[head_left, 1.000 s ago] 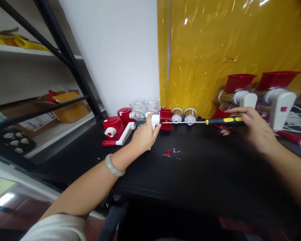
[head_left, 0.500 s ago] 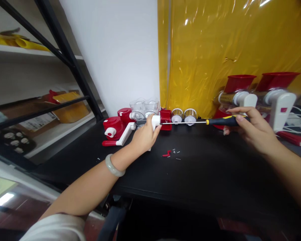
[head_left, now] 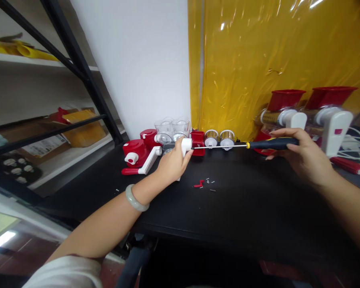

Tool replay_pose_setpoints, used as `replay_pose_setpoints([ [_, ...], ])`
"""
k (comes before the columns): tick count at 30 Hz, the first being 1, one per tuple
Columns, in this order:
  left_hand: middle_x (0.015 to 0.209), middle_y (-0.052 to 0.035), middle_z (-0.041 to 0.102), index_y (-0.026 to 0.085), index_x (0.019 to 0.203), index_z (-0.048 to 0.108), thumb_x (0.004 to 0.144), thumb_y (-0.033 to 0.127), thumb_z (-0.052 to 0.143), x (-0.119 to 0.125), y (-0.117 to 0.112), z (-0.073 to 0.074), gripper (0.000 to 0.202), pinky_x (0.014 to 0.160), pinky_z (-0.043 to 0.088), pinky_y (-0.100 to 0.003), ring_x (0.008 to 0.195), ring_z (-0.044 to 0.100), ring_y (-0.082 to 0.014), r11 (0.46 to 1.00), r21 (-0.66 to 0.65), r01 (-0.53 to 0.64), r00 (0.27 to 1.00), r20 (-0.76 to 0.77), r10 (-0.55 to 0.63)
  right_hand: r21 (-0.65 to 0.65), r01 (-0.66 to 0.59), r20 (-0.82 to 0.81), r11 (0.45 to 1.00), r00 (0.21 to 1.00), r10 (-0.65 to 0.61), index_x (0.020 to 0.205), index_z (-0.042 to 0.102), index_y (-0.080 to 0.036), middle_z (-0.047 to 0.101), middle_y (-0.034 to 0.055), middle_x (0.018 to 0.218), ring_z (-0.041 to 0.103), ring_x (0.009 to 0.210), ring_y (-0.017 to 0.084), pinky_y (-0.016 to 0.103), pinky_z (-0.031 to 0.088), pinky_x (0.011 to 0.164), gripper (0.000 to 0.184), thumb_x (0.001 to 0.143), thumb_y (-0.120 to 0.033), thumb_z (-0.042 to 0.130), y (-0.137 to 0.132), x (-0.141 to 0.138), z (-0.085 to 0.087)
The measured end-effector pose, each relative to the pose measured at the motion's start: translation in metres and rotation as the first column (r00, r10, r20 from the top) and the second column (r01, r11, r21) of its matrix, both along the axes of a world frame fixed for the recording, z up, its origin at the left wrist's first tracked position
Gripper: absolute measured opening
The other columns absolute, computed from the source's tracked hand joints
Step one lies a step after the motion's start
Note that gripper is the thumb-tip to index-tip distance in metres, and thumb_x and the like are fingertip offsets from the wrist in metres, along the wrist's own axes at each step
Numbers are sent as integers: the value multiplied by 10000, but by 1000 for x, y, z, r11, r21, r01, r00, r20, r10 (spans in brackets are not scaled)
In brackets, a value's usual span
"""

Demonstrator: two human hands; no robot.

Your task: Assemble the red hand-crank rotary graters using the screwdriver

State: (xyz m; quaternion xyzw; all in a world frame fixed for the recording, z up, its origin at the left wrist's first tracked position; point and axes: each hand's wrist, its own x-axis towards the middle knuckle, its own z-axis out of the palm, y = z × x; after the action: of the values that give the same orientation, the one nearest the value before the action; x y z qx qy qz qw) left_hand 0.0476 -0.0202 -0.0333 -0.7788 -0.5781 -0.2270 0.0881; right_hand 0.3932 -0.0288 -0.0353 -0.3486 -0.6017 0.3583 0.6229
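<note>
Head view: the left hand (head_left: 172,162) has its fingers closed round a white part (head_left: 186,145) at the far side of the table (head_left: 243,208). The right hand (head_left: 306,158) has its fingers curled round the handle of a screwdriver (head_left: 271,143), held level, tip against the white part. Screws (head_left: 210,182) and a red clip (head_left: 199,184) lie on the table between the hands, and two grinders (head_left: 333,120) stand behind the right hand
</note>
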Motion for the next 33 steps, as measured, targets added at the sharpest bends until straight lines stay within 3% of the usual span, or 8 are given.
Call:
replay_pose_setpoints([
  [5,931,-156,703,99,1438,244,987,488,255,0,-1,1,596,666,509,-365,782,692,-285,1000,4,3,1000,1,-3,16,26,21,1000,999,-26,1075,621,-267,665,13,859,674,712,186,301,575,595,277,799,-291,628,-3,-2,1],
  [11,934,-156,705,107,1439,231,986,488,253,1,-2,2,592,680,509,-378,803,691,-298,1000,-22,3,1000,9,-2,0,88,66,996,994,-88,1082,599,-278,655,4,788,658,625,175,313,568,613,296,830,-426,648,-6,-5,2],
  [16,949,-155,706,117,1431,233,988,476,265,2,-3,3,571,681,509,-377,818,694,-303,999,-33,-1,1000,5,1,19,133,138,991,981,-134,1049,594,-276,628,-8,705,601,504,160,306,525,518,324,836,-518,619,-6,-4,3],
  [19,961,-161,703,110,1435,230,987,478,265,2,-3,3,580,689,511,-380,822,694,-300,999,-32,-2,1000,5,2,14,154,179,988,972,-154,1064,595,-264,621,1,637,621,533,188,325,533,534,328,868,-524,567,-5,-3,3],
  [26,968,-170,699,101,1439,234,987,491,246,1,-2,2,597,690,513,-386,812,690,-294,1000,-22,8,1000,11,-8,15,55,8,998,998,-55,1037,645,-274,633,27,1030,676,766,197,320,594,578,284,763,-339,677,-1,-1,1],
  [33,950,-167,698,98,1439,228,989,491,239,1,-1,1,597,683,512,-383,805,690,-294,1000,-13,7,1000,0,-7,24,85,90,996,992,-87,1082,603,-281,651,4,832,669,651,170,301,580,599,294,827,-417,659,-5,-3,2],
])
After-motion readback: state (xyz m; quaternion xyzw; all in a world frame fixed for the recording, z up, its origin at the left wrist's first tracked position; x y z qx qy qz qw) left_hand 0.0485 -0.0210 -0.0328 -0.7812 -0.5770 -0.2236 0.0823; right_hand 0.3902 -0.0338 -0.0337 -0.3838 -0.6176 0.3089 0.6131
